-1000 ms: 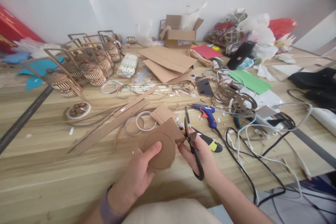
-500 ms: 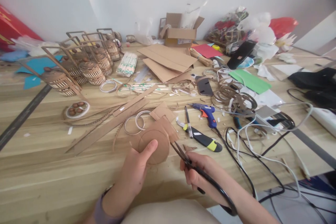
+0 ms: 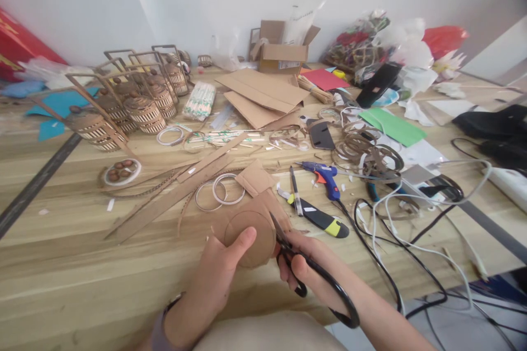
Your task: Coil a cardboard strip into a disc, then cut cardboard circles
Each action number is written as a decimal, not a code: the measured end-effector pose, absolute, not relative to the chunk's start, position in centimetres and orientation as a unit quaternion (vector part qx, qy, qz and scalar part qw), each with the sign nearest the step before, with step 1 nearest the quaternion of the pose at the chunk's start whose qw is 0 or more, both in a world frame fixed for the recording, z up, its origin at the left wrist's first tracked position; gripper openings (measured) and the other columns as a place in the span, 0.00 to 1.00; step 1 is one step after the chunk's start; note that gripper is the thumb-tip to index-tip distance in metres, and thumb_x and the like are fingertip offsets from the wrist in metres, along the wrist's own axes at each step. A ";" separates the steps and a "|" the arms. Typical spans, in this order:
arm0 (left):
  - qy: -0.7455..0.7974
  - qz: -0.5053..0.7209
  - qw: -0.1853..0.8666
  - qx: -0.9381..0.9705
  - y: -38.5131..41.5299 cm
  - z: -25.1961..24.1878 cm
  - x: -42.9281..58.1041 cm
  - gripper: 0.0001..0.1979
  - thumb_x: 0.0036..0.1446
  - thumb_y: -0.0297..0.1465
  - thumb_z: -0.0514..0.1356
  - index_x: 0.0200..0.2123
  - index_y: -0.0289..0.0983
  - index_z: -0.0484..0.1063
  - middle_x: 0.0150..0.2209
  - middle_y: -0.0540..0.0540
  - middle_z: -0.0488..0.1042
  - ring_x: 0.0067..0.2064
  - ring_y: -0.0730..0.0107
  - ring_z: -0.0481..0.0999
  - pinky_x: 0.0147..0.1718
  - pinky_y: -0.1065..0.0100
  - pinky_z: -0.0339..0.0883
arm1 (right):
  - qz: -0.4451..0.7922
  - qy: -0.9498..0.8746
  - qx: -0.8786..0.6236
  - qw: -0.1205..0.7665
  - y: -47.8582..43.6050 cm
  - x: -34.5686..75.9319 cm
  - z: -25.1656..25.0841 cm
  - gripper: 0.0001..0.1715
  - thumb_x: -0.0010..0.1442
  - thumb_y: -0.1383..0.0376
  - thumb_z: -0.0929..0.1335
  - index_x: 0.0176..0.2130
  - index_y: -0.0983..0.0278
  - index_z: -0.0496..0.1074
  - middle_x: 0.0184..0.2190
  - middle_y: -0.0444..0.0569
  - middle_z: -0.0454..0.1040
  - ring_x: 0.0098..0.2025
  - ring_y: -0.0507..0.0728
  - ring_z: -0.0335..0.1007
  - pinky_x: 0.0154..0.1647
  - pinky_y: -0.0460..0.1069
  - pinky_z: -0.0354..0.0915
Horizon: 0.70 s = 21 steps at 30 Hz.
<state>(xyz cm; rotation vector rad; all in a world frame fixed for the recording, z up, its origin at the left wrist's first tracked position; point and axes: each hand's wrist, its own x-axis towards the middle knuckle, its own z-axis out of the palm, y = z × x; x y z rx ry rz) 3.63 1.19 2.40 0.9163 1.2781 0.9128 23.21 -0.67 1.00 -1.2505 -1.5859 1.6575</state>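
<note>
My left hand grips a piece of cardboard with a circle drawn on it, the thumb lying on top and the other fingers hidden beneath. The lower edge of the piece is rounded along the line. Black-handled scissors are in my right hand, their blades apart at the right edge of the cardboard, beside the drawn circle. Just beyond the piece lie a square cardboard scrap and white tape rings.
A utility knife, a pen and a blue glue gun lie to the right, among tangled cables. Small handled baskets stand back left. Cardboard sheets and an open box are farther back.
The cardboard and my left hand have shifted slightly right and down. The scissors' handles have spread, and the blades now overlap the cardboard's right edge.
</note>
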 end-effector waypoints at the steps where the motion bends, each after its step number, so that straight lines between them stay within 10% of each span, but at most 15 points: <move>1: 0.552 0.396 0.615 0.400 1.1 2.3 3.6 0.19 0.52 0.45 0.66 0.41 0.37 0.81 0.48 0.40 0.84 0.54 0.47 0.79 0.59 0.52 0.67 | 0.609 -0.590 -0.459 0.265 -0.6 23.1 1.0 0.49 0.52 0.24 0.58 0.37 0.66 0.68 0.24 0.45 0.67 0.22 0.51 0.65 0.23 0.46 0.61; 21: 0.517 0.414 0.627 0.410 0.7 2.3 3.7 0.17 0.54 0.42 0.66 0.43 0.38 0.80 0.52 0.41 0.82 0.56 0.50 0.78 0.58 0.56 0.68 | 0.588 -0.582 -0.467 0.312 -1.2 22.2 1.8 0.45 0.55 0.25 0.57 0.29 0.63 0.64 0.18 0.40 0.60 0.18 0.48 0.53 0.20 0.46 0.52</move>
